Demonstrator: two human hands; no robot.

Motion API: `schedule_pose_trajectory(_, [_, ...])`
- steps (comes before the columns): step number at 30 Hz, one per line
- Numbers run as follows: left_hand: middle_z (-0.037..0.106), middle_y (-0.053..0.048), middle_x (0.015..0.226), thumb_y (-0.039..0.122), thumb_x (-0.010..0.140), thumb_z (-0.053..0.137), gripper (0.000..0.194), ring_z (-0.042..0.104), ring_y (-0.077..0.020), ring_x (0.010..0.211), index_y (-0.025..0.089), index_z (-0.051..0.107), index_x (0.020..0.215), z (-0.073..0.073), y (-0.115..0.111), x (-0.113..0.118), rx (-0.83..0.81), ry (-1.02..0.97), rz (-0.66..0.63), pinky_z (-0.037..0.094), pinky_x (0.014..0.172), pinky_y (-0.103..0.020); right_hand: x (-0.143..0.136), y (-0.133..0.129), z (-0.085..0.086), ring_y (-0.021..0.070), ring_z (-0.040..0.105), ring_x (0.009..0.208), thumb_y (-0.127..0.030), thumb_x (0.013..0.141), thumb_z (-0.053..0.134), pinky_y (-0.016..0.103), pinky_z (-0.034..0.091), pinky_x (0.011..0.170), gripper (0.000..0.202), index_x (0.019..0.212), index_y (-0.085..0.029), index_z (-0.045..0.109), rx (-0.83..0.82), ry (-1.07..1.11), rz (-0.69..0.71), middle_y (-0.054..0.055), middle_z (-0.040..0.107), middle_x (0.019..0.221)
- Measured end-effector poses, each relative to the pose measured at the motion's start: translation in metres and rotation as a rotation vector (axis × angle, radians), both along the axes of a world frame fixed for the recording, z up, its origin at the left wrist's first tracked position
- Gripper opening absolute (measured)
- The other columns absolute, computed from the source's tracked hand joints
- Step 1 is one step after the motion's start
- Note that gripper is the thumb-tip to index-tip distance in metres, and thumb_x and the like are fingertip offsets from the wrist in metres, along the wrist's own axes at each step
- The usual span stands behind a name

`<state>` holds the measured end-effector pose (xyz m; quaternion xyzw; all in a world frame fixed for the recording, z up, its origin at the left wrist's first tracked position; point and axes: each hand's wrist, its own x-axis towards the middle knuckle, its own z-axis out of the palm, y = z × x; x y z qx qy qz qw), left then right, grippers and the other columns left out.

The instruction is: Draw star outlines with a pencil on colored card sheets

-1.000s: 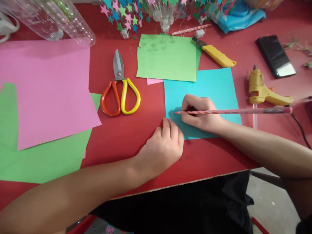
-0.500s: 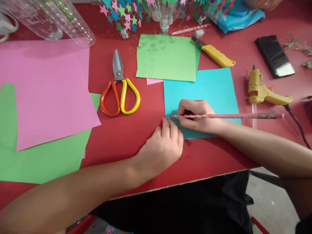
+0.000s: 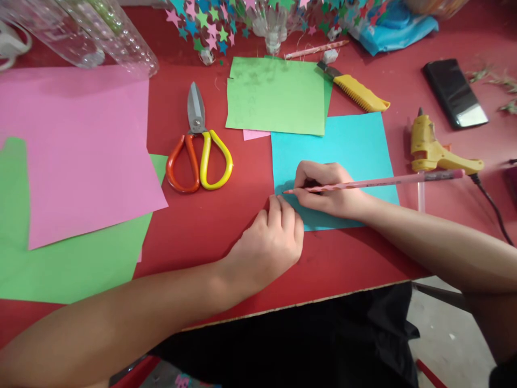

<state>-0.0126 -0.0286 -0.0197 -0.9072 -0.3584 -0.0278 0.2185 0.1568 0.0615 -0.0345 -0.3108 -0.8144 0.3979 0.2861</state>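
A pink pencil (image 3: 375,183) is pinched in my right hand (image 3: 331,191), its point down near the left edge of a blue sheet of paper (image 3: 355,145). My left hand (image 3: 269,240) lies knuckles up at the sheet's lower left edge. Its curled fingers press together on the blue paper, close to the pencil tip; the thumb is hidden. Lighter green paper (image 3: 277,97) overlaps the blue sheet's top edge. Scissors (image 3: 197,143) with one red and one yellow handle lie to the left, away from both hands.
Pink paper (image 3: 89,151) covers green paper (image 3: 81,269) at left. A yellow-handled cutter (image 3: 359,92), glue gun (image 3: 436,148) and phone (image 3: 456,92) lie at right. Star decorations (image 3: 210,27), a second pencil (image 3: 315,50) and a blue packet (image 3: 396,32) are at the back.
The pencil's rear end has swung slightly away from me, and my right hand has shifted a little with it. My left hand stays in place.
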Motion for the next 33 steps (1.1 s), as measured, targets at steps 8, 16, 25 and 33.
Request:
schedule_pose_trajectory(8, [0.073, -0.025, 0.100, 0.002, 0.087, 0.046, 0.029, 0.073, -0.0315, 0.093, -0.002, 0.071, 0.101, 0.000, 0.001, -0.001, 0.002, -0.009, -0.002, 0.060, 0.067, -0.031, 0.000, 0.000, 0.000, 0.0053, 0.042, 0.054, -0.007, 0.078, 0.058, 0.019, 0.032, 0.050, 0.016, 0.070, -0.017, 0.049, 0.003, 0.005, -0.041, -0.006, 0.049, 0.061])
schedule_pose_trajectory(16, [0.072, -0.026, 0.102, 0.002, 0.088, 0.045, 0.029, 0.072, -0.0324, 0.095, -0.003, 0.070, 0.102, 0.000, 0.001, -0.001, -0.015, -0.005, -0.001, 0.060, 0.068, -0.032, 0.000, 0.000, 0.000, 0.0057, 0.043, 0.054, -0.008, 0.078, 0.060, 0.019, 0.033, 0.049, 0.017, 0.069, -0.018, 0.049, -0.052, 0.019, -0.026, -0.006, 0.050, 0.061])
schedule_pose_trajectory(25, [0.071, -0.021, 0.099, -0.001, 0.087, 0.043, 0.029, 0.070, -0.0281, 0.091, -0.001, 0.068, 0.104, 0.003, 0.003, -0.005, -0.056, -0.042, 0.010, 0.058, 0.069, -0.031, 0.004, 0.005, 0.014, 0.0073, 0.045, 0.044, -0.020, 0.091, 0.053, 0.022, 0.032, 0.044, 0.017, 0.076, -0.020, 0.045, -0.337, 0.165, -0.215, -0.005, 0.054, 0.056])
schedule_pose_trajectory(33, [0.051, -0.025, 0.137, 0.025, 0.093, 0.052, 0.040, 0.045, -0.0376, 0.133, 0.003, 0.052, 0.127, -0.012, 0.043, -0.020, -0.360, -0.422, 0.169, 0.041, 0.109, -0.054, 0.014, 0.000, 0.015, 0.0080, 0.044, 0.058, -0.008, 0.075, 0.058, 0.022, 0.032, 0.052, 0.011, 0.073, -0.017, 0.053, -0.180, 0.052, -0.164, -0.003, 0.053, 0.066])
